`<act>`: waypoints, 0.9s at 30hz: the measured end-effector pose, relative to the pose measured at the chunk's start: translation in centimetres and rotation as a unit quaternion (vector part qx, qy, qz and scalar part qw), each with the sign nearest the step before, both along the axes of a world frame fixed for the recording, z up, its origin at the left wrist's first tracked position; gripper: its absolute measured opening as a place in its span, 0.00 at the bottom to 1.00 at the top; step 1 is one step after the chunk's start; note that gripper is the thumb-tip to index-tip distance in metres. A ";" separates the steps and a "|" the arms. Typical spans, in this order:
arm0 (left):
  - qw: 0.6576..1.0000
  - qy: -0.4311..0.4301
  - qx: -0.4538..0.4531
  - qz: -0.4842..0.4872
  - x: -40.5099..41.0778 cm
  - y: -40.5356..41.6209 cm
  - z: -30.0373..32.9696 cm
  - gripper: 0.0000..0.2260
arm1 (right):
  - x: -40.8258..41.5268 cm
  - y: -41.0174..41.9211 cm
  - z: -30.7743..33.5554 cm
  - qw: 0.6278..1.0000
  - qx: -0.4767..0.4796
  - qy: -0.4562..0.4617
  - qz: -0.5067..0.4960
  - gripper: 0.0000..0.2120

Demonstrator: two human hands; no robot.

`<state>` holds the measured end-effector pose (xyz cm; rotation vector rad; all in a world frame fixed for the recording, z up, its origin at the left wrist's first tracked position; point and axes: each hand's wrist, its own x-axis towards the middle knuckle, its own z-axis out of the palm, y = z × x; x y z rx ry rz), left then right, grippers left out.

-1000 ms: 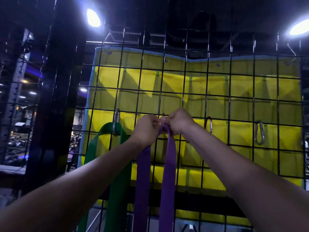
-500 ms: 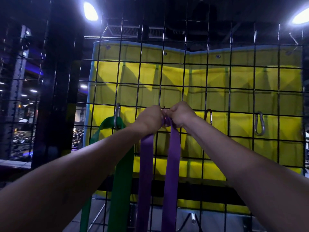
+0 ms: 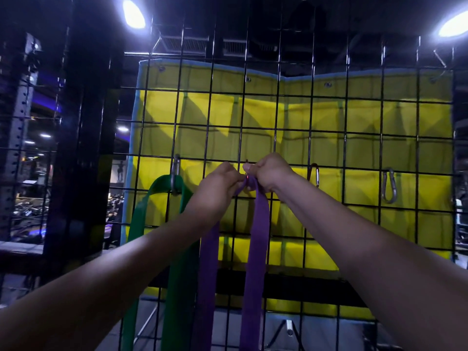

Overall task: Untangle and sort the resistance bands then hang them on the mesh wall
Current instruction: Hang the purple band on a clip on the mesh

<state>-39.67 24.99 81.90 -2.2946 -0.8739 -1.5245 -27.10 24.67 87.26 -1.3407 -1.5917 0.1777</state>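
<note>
Purple band point(image 3: 258, 224) top still grasped by left grip point(image 3: 219, 184) and right grip point(image 3: 269, 173) at mesh wall point(image 3: 359, 153) clip; little changed, hanging unfinished

2 bare, sleeveless forearms point(image 3: 126, 269), ringless fingers

A padded yellow mat point(image 3: 354, 117) hangs behind, two bright ceiling lamps point(image 3: 133, 13) glare above, and a black steel pillar point(image 3: 83, 122) stands left.

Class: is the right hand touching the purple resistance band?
Touching. The head view shows the right hand gripping the purple resistance band at its top.
</note>
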 end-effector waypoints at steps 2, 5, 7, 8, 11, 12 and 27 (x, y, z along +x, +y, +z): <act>0.999 0.038 0.002 0.008 0.0 0.0 0.2 0.11 | 0.1 0.2 0.0 1.000 0.003 -0.009 -0.008 0.17; 0.996 0.083 0.001 0.024 0.0 -0.1 0.6 0.12 | 0.1 0.1 0.0 1.000 0.010 -0.017 -0.015 0.16; 0.994 0.106 0.002 0.028 -0.1 -0.2 0.8 0.12 | 0.1 0.1 -0.1 0.999 0.016 -0.017 -0.021 0.17; 0.992 0.118 0.001 0.032 0.0 -0.3 1.0 0.12 | 0.2 0.1 -0.1 0.999 0.019 -0.013 -0.022 0.17; 0.990 0.137 0.002 0.044 0.1 -0.2 1.2 0.11 | 0.0 0.0 -0.3 0.999 0.030 0.012 -0.012 0.14; 0.990 0.136 0.002 0.047 0.2 -0.2 1.2 0.11 | 0.0 0.0 -0.4 0.999 0.037 0.021 -0.008 0.12; 0.989 0.132 0.008 0.073 0.6 -0.2 1.8 0.09 | 1.7 -1.4 -2.1 0.995 0.060 0.029 0.072 0.14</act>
